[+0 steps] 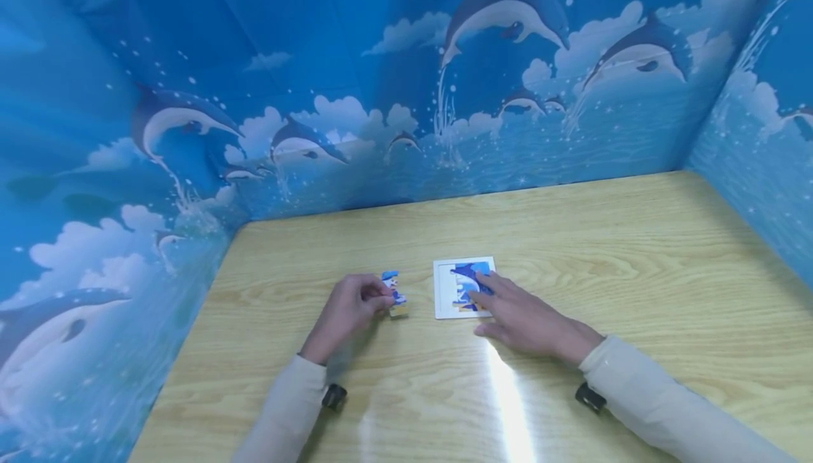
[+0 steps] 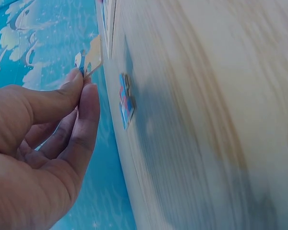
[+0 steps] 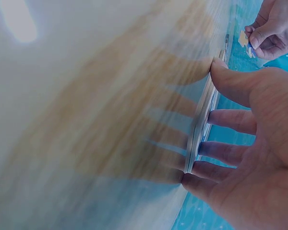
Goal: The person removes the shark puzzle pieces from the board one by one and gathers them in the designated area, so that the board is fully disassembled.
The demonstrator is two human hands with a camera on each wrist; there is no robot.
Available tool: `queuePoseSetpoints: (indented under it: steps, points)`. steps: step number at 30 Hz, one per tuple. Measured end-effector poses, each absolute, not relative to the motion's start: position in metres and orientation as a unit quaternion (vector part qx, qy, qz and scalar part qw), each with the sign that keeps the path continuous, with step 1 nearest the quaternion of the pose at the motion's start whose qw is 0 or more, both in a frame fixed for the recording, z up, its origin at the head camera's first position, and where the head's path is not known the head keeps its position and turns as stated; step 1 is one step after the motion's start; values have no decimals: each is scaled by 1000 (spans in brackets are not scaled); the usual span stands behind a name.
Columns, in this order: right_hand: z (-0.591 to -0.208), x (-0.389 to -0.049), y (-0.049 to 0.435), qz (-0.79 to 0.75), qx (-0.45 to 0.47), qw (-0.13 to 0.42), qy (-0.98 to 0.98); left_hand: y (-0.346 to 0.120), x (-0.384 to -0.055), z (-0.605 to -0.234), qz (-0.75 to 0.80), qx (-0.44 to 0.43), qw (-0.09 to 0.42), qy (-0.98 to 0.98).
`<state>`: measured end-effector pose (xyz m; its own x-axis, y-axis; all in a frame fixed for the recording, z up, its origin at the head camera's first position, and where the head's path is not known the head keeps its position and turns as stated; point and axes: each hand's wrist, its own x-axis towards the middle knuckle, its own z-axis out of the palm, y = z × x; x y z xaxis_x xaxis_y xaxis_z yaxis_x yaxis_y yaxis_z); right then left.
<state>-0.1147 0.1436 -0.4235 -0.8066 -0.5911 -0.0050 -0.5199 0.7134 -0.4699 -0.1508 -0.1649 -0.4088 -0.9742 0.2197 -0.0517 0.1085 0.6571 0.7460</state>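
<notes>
My left hand (image 1: 348,311) pinches a jigsaw puzzle piece (image 2: 94,53) between thumb and index finger, raised above the table; it is blue and white with an orange-yellow part. Beyond those fingertips, a blue loose piece (image 1: 389,276) lies on the table, and it shows in the left wrist view as well. To the right is a square white puzzle frame (image 1: 444,313), its right part filled with a dolphin picture (image 1: 466,276) and its left strip bare. Fairly straight fingers of my right hand (image 1: 524,316) rest on the picture and the frame's right edge, hiding part of both.
The wood-grain table (image 1: 591,237) extends around the puzzle, with a bright light reflection near the front. A blue dolphin-print backdrop (image 1: 356,61) rises along its back and sides. Small black devices sit at both wrists, by the sleeves (image 1: 654,392).
</notes>
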Motion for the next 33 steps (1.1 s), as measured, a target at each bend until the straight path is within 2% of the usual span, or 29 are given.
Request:
queuePoseSetpoints:
  steps: [33]
  points:
    - [-424,-115,144,-227,-302,81,922,-184,-147,-419,381,79,105,915]
